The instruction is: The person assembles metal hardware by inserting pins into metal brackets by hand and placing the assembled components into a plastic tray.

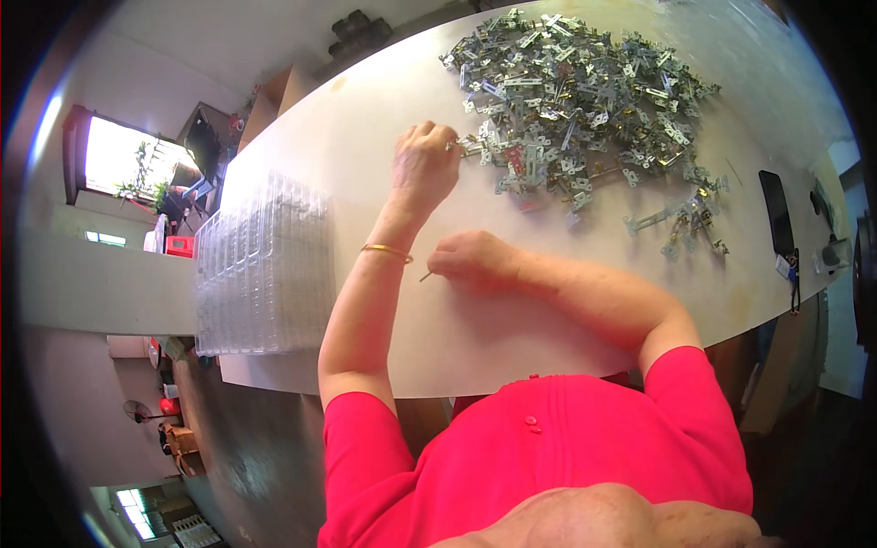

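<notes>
My left hand (427,164), with a gold bracelet at the wrist, is closed on a small metal bracket (466,143) at the left edge of a big heap of metal brackets (575,100). Most of that bracket is hidden by my fingers or merges with the heap. Closer to my body, my right hand (475,259) is closed round a thin grey rod (425,277). Only the rod's short end sticks out to the left, just above the table; the rest lies inside the fingers. The heaped pieces are silvery, with some brass-coloured and a few reddish bits among them.
A tall stack of transparent plastic trays (265,274) stands at the table's left edge. A smaller cluster of brackets (690,224) lies right of the heap. Farther right are a black phone (776,212) and a dark tool (825,212). The white table (384,370) curves near my body.
</notes>
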`<state>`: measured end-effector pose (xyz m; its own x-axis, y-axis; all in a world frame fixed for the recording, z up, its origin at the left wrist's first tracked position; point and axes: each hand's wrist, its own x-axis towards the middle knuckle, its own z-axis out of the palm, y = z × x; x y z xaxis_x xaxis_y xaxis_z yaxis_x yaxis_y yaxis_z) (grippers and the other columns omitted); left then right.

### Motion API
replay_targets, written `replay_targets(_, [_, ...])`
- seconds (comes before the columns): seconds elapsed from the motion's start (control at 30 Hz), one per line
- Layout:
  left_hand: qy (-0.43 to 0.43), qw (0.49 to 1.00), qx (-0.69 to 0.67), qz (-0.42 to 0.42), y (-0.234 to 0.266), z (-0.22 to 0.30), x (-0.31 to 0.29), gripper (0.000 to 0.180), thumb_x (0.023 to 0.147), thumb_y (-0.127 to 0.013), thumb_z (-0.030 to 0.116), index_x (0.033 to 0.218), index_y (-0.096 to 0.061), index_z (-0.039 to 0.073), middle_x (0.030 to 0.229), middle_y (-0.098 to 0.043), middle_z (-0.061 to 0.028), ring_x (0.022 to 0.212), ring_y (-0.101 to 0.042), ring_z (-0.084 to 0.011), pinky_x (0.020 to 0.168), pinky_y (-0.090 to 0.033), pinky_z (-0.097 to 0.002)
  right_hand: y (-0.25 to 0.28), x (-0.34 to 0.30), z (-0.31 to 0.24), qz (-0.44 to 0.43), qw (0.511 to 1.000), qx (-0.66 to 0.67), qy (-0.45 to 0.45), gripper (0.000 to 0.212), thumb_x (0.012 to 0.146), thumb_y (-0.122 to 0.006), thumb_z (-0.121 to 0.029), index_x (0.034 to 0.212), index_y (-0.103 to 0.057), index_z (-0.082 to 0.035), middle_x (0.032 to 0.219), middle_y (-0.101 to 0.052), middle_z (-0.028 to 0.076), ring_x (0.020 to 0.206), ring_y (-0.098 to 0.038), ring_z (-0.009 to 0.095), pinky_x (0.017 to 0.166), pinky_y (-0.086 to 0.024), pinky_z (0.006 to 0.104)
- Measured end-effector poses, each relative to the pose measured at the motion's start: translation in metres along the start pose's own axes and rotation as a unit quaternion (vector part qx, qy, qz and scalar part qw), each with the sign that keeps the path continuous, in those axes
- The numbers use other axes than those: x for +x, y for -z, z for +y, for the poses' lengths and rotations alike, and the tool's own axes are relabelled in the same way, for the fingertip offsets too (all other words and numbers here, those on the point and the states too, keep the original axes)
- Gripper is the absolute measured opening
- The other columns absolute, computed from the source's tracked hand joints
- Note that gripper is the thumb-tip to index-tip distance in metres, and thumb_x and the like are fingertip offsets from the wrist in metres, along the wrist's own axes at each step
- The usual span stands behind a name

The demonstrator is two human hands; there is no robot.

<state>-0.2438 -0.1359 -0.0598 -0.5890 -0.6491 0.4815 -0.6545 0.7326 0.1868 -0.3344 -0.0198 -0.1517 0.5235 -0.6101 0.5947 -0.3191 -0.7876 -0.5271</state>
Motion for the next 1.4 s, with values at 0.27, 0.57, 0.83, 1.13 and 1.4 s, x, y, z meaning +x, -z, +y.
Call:
replay_targets(0.27, [-0.011, 0.995, -0.004, -0.102, -0.051, -0.003, 0.036, 0.037, 0.080, -0.072, 0.016, 0.115, -0.062, 0.010, 0.111, -0.065, -0.0122, 0.108, -0.058, -0.0320, 0.095, -0.043, -0.0441, 0.000, 0.002, -0.003, -0.037, 0.999, -0.006, -0.034, 0.006, 0.081, -0.060, -0.010, 0.084, -0.056, -0.011, 0.081, -0.059, 0.007, 0.082, -0.061, 0.029, 0.069, -0.050, 0.0412])
replay_targets(0.57, [0.062, 0.993, -0.100, 0.014, -0.055, -0.041, 0.056, 0.032, 0.080, -0.071, 0.018, 0.104, -0.059, 0.001, 0.093, -0.067, -0.0150, 0.084, -0.066, -0.0273, 0.077, -0.054, -0.0387, -0.006, 0.001, 0.000, -0.011, 0.999, 0.025, -0.044, 0.004, 0.083, -0.060, -0.011, 0.086, -0.057, -0.011, 0.082, -0.059, 0.009, 0.082, -0.061, 0.030, 0.070, -0.050, 0.0426])
replay_targets(0.83, [0.352, 0.824, -0.421, 0.142, -0.013, -0.075, 0.000, 0.036, 0.085, -0.073, 0.010, 0.109, -0.049, -0.004, 0.091, -0.062, -0.0110, 0.082, -0.067, -0.0186, 0.071, -0.055, -0.0298, -0.003, 0.000, 0.000, 0.033, 0.997, 0.052, -0.055, 0.007, 0.083, -0.060, -0.007, 0.090, -0.059, -0.009, 0.082, -0.061, 0.012, 0.077, -0.062, 0.035, 0.067, -0.052, 0.0421])
replay_targets(1.13, [0.429, 0.788, -0.428, 0.109, 0.009, -0.064, -0.116, 0.036, 0.086, -0.074, 0.016, 0.108, -0.052, -0.002, 0.099, -0.062, -0.0111, 0.083, -0.064, -0.0174, 0.075, -0.055, -0.0297, 0.008, 0.008, -0.001, 0.127, 0.956, 0.177, -0.197, 0.009, 0.092, -0.064, -0.011, 0.099, -0.065, -0.006, 0.079, -0.067, 0.012, 0.069, -0.066, 0.025, 0.064, -0.052, 0.0351])
replay_targets(1.4, [0.301, 0.953, 0.037, -0.010, 0.020, -0.058, -0.149, 0.036, 0.080, -0.071, 0.021, 0.108, -0.064, -0.002, 0.109, -0.064, -0.0154, 0.102, -0.060, -0.0271, 0.091, -0.048, -0.0395, 0.013, 0.013, 0.006, 0.185, 0.855, 0.340, -0.344, 0.013, 0.099, -0.058, -0.014, 0.104, -0.062, -0.004, 0.078, -0.064, 0.002, 0.062, -0.057, 0.007, 0.057, -0.049, 0.0230])
